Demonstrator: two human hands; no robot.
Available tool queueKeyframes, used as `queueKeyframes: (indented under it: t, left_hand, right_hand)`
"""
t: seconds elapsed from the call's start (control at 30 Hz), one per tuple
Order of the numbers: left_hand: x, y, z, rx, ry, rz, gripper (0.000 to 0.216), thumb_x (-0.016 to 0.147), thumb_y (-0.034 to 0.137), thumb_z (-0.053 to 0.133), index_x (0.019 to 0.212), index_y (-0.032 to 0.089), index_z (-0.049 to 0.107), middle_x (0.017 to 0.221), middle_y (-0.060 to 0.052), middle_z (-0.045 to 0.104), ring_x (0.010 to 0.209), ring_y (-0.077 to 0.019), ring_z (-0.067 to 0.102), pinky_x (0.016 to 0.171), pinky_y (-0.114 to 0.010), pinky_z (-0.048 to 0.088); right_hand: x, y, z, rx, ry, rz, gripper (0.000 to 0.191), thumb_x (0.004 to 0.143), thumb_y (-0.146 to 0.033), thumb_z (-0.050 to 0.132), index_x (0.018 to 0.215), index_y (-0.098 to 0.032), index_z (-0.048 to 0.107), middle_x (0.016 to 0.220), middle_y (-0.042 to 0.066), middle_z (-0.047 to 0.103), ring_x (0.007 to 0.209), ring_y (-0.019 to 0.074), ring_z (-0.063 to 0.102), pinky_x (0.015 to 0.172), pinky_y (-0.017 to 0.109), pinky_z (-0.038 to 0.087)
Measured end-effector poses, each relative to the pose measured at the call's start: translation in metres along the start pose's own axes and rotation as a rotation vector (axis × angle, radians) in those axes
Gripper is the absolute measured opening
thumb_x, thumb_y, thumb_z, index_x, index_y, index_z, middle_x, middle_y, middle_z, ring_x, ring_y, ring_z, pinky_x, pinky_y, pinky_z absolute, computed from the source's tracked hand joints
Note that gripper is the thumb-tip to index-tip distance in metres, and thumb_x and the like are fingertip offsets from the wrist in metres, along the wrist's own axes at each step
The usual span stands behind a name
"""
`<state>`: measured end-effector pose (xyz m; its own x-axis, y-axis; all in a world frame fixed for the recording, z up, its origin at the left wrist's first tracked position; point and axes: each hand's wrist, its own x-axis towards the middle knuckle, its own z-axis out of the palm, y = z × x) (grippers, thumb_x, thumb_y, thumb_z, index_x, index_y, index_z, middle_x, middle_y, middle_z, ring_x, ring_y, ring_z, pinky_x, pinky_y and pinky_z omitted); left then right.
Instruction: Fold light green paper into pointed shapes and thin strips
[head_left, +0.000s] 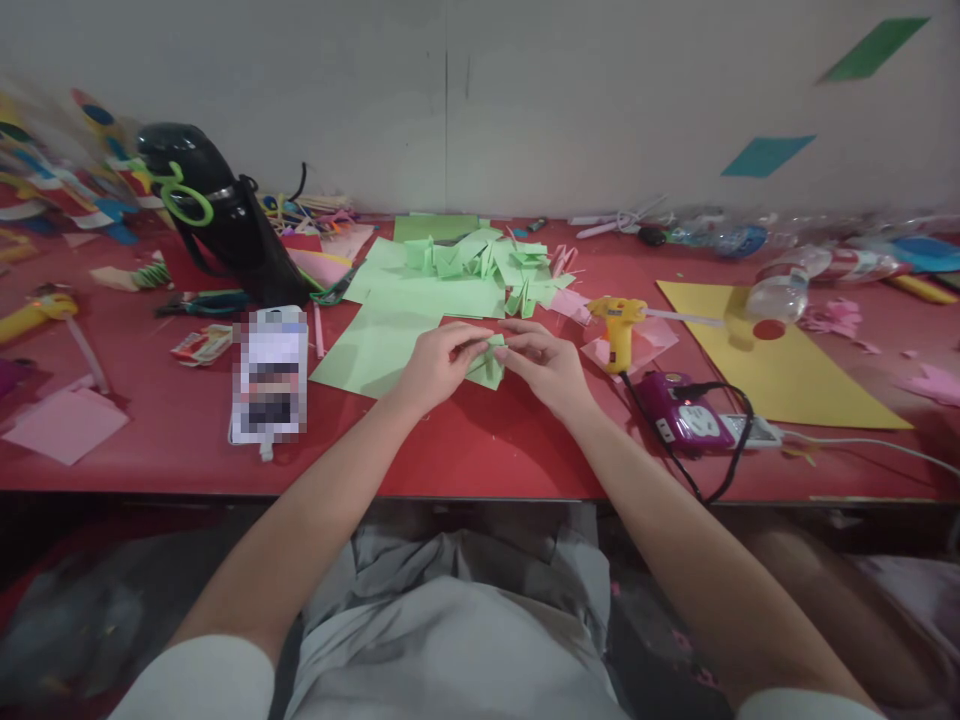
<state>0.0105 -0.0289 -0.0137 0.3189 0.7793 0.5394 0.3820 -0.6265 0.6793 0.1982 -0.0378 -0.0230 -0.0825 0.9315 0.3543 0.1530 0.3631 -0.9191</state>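
Note:
My left hand (437, 362) and my right hand (544, 362) meet over the red table (480, 450), both pinching a small folded piece of light green paper (489, 366). The fingers of each hand are closed on its edges. Under and behind the hands lie flat green sheets (390, 320), and a pile of several folded green pieces (487, 262) sits farther back.
A yellow glue gun (619, 325) stands right of my hands, beside a purple power strip (686, 415) with black cable. A yellow sheet (780, 360) and plastic bottle (780, 292) lie far right. A pouch (268, 372), black bag (225, 215), scissors (202, 302) and pink paper (66, 424) are left.

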Motion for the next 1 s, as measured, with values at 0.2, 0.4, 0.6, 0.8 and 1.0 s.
queueKeyframes:
  t: [0.2, 0.4, 0.6, 0.8, 1.0]
  left_hand:
    - [0.001, 0.001, -0.003, -0.008, 0.055, -0.038, 0.021, 0.093, 0.032, 0.059, 0.103, 0.021, 0.073, 0.103, -0.007, 0.074, 0.093, -0.0186, 0.069, 0.079, -0.031, 0.056]
    - [0.002, 0.0, -0.003, -0.05, 0.035, -0.06, 0.022, 0.092, 0.035, 0.06, 0.104, 0.02, 0.072, 0.105, -0.008, 0.073, 0.093, -0.0177, 0.069, 0.079, -0.03, 0.057]
    - [0.002, 0.002, -0.006, -0.031, -0.043, -0.022, 0.02, 0.091, 0.037, 0.062, 0.102, 0.022, 0.071, 0.106, -0.006, 0.072, 0.094, -0.0171, 0.067, 0.078, -0.029, 0.055]
    - [0.002, 0.005, -0.009, 0.079, -0.026, 0.085, 0.018, 0.094, 0.035, 0.058, 0.098, 0.023, 0.07, 0.105, -0.007, 0.072, 0.104, -0.019, 0.064, 0.094, -0.035, 0.051]
    - [0.002, 0.006, -0.012, 0.153, -0.011, 0.145, 0.018, 0.094, 0.033, 0.058, 0.104, 0.022, 0.069, 0.103, -0.007, 0.07, 0.1, -0.0187, 0.063, 0.092, -0.034, 0.051]
  right_hand:
    - [-0.001, 0.0, -0.002, 0.053, -0.023, 0.034, 0.021, 0.074, -0.041, 0.079, 0.086, -0.024, 0.077, 0.123, 0.009, 0.066, 0.114, 0.0251, 0.064, 0.095, 0.042, 0.053]
    - [-0.001, 0.001, -0.002, 0.0, -0.023, 0.064, 0.022, 0.074, -0.043, 0.078, 0.08, -0.022, 0.075, 0.114, 0.008, 0.067, 0.1, 0.0218, 0.067, 0.088, 0.04, 0.056]
    - [-0.002, -0.001, -0.003, -0.103, 0.022, -0.089, 0.017, 0.079, -0.04, 0.073, 0.082, -0.023, 0.074, 0.107, 0.008, 0.066, 0.098, 0.021, 0.066, 0.086, 0.039, 0.056]
    - [-0.005, -0.01, -0.001, -0.255, 0.06, -0.225, 0.012, 0.084, -0.037, 0.07, 0.083, -0.025, 0.074, 0.102, 0.006, 0.066, 0.098, 0.0213, 0.064, 0.091, 0.042, 0.053]
    - [-0.006, -0.013, 0.0, -0.274, 0.053, -0.265, 0.009, 0.085, -0.032, 0.069, 0.082, -0.024, 0.072, 0.1, 0.006, 0.065, 0.097, 0.0206, 0.064, 0.091, 0.041, 0.052]
